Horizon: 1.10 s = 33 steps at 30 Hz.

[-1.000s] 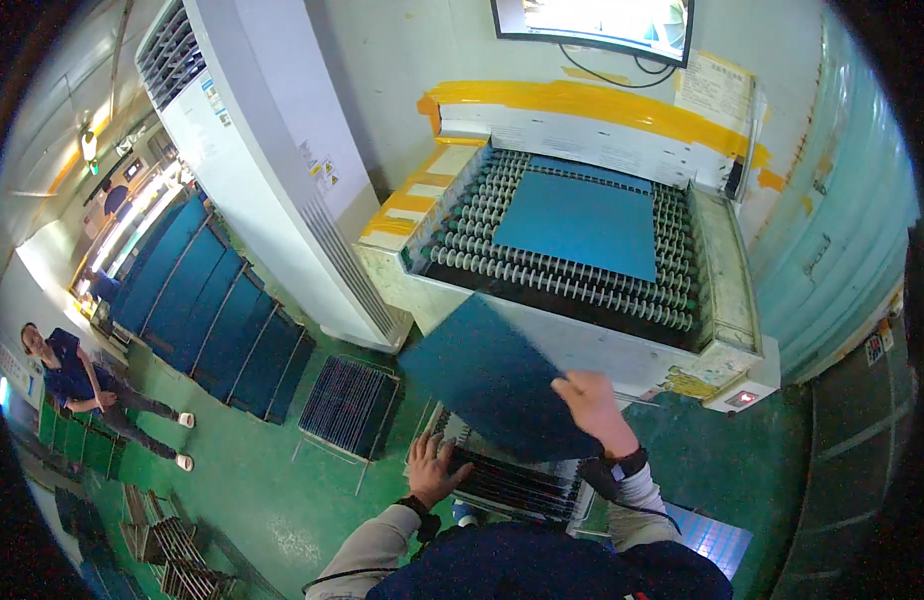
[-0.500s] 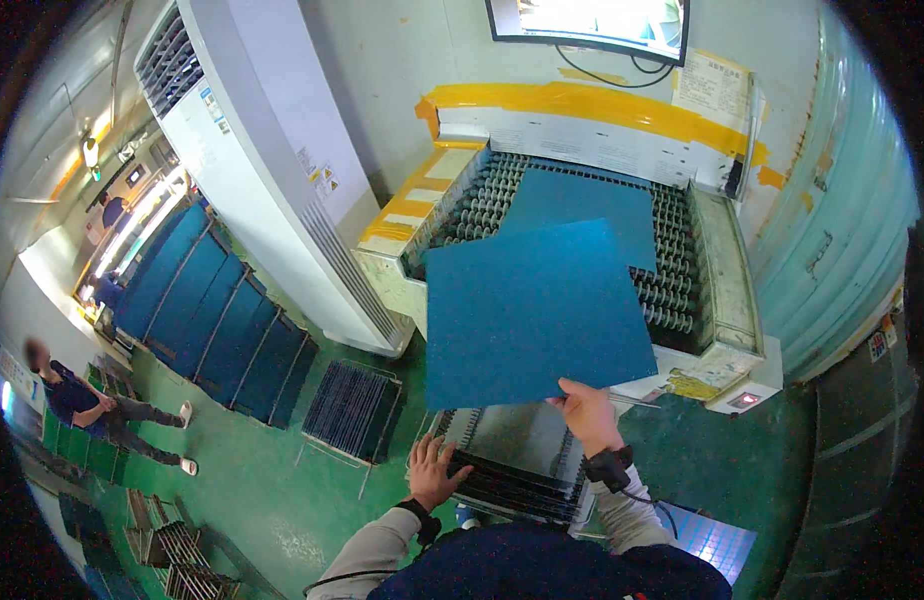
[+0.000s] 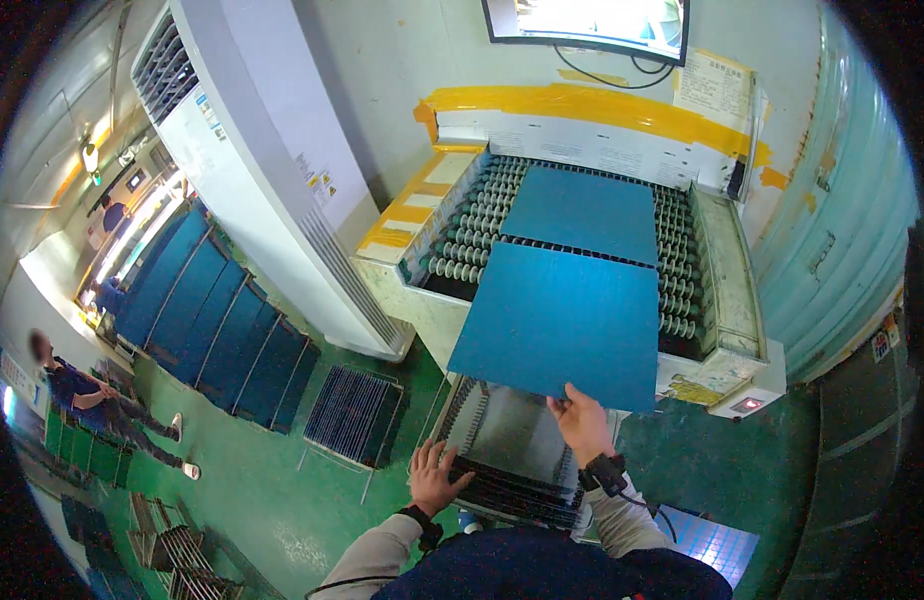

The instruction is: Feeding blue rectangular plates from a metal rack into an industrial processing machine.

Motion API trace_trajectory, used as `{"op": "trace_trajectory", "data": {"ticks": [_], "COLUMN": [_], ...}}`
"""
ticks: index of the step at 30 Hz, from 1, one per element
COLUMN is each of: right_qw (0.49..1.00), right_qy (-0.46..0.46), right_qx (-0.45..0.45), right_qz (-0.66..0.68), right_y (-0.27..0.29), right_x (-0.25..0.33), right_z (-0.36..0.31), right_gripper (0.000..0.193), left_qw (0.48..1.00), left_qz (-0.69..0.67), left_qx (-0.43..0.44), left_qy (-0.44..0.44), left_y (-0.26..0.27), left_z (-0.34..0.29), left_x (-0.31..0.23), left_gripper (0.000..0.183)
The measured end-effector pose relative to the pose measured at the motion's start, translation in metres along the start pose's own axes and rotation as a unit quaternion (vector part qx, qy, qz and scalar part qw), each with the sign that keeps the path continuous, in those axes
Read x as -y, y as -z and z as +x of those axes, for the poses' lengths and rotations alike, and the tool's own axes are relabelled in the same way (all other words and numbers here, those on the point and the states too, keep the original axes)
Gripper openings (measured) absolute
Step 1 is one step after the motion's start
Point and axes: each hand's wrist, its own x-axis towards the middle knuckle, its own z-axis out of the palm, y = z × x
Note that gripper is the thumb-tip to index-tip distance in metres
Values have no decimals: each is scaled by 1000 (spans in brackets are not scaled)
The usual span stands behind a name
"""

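Observation:
My right hand point(image 3: 584, 428) pinches the near edge of a flat blue panel point(image 3: 567, 320), thumb on top. The far part of this panel lies over the roller conveyor point(image 3: 460, 270), while its near part sticks out past the machine's front. Beyond it, a second blue panel point(image 3: 587, 212) lies flat on the rollers, with a narrow gap between the two. My left hand point(image 3: 437, 482) rests with fingers spread on the left side of a slotted rack point(image 3: 467, 415), touching the row of dark panels point(image 3: 517, 492) standing in its near end.
A tall white air conditioner point(image 3: 272, 190) stands left of the machine. On the green floor sits another filled rack point(image 3: 352, 415). Large blue boards point(image 3: 217, 310) lean farther left, near a standing person point(image 3: 92, 395). A screen point(image 3: 592, 25) hangs above the machine; a gridded sheet point(image 3: 712, 545) lies low right.
The held panel has turned square to the rollers and come down onto them, uncovering more of the far panel, which now lies straighter. My left hand has barely moved.

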Motion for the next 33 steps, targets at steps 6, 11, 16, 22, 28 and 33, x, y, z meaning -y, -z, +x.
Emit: {"op": "trace_trajectory", "data": {"ticks": [6,11,16,22,28,33], "right_qw": [999,999,998,998,998,997], "right_qy": [22,17,23,17,19,22], "right_qx": [-7,-15,-15,4,11,11], "right_qz": [-32,-43,-53,-56,-61,-71], "right_y": [0,0,-2,-5,-5,-11], "right_x": [-1,1,5,7,13,17], "right_z": [11,27,37,47,68,78], "right_gripper": [11,13,18,18,18,17], "left_qw": [1000,1000,1000,1000,1000,1000], "left_qz": [4,7,-3,-5,-5,-6], "left_qx": [12,-1,1,2,9,0], "left_qy": [9,2,6,8,21,12], "left_y": [4,3,2,4,9,5], "left_z": [1,0,-2,1,2,-1], "left_x": [-5,-5,-5,-6,-10,-4], "left_gripper": [67,66,66,66,65,65]}}
